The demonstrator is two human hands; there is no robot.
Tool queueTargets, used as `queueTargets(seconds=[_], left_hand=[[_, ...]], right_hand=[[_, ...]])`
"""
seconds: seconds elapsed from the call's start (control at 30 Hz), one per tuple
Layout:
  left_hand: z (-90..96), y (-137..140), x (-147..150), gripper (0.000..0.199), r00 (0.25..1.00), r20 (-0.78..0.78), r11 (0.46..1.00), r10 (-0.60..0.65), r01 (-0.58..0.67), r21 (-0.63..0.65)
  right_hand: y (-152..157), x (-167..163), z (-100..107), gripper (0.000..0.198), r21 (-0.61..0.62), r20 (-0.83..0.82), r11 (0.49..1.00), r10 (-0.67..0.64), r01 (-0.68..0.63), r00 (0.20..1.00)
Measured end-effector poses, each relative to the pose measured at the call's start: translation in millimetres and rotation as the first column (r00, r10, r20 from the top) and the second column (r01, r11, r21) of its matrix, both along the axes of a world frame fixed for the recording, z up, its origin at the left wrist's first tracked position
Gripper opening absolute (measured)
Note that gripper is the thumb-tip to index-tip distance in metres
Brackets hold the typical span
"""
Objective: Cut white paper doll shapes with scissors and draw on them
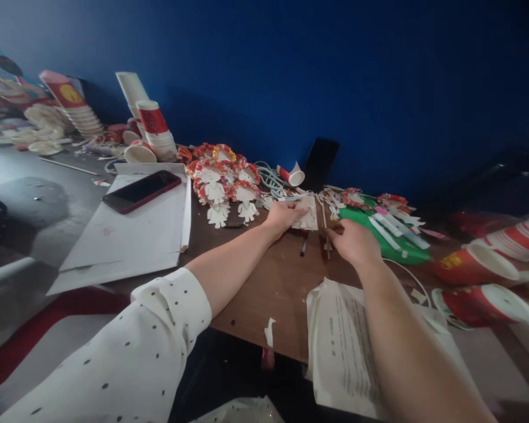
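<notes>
My left hand holds a small off-white paper card, which bears the faint outline of a figure. Its fingers reach over the card's left side. To the right, my right hand is closed in a pinch at a thin pale stick-like strip; its exact kind is unclear. A dark pen lies on the brown table just below the card. Left of my left hand are several cut-out paper dolls with red, frilled heads.
A phone lies on a white folder at left. Stacked paper cups stand behind it. A dark phone leans on the blue wall. Markers rest on a green pouch. A printed packet lies in front; red cups are at right.
</notes>
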State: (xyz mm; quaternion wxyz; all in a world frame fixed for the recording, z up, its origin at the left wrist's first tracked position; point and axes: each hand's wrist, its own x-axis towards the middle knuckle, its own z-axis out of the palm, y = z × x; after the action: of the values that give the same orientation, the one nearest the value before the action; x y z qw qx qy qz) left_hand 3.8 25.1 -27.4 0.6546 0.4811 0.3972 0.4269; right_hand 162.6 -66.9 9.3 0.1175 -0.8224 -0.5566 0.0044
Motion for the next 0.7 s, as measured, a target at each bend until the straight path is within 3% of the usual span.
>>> queueTargets(seconds=[0.1,0.2,0.33,0.47,0.7], left_hand=[[-0.3,1,-1,0.021,1.000,0.023,1.000,0.021,-0.021,0.006],[-2.4,4,-2,0.021,0.998,0.050,0.999,0.049,-0.049,-0.013],[-5.9,6,-2,0.022,0.994,0.098,0.999,0.040,-0.038,-0.020],[-7.8,8,-1,0.026,0.995,0.098,0.999,0.037,-0.036,-0.014],[-3.9,5,0,0.021,0.989,0.138,0.997,0.044,-0.036,-0.062]], right_hand=[[-2,-18,1,0.023,0.033,0.044,0.989,0.142,-0.144,0.989],[-4,-28,1,0.031,-0.059,0.127,0.959,0.282,-0.277,0.951],[-3,-26,-2,0.032,-0.180,0.152,0.916,0.385,-0.357,0.910],[-3,-17,-1,0.029,-0.190,0.119,0.903,0.411,-0.385,0.904],[-6,-7,5,0.024,-0.261,0.091,0.917,0.334,-0.301,0.938]])
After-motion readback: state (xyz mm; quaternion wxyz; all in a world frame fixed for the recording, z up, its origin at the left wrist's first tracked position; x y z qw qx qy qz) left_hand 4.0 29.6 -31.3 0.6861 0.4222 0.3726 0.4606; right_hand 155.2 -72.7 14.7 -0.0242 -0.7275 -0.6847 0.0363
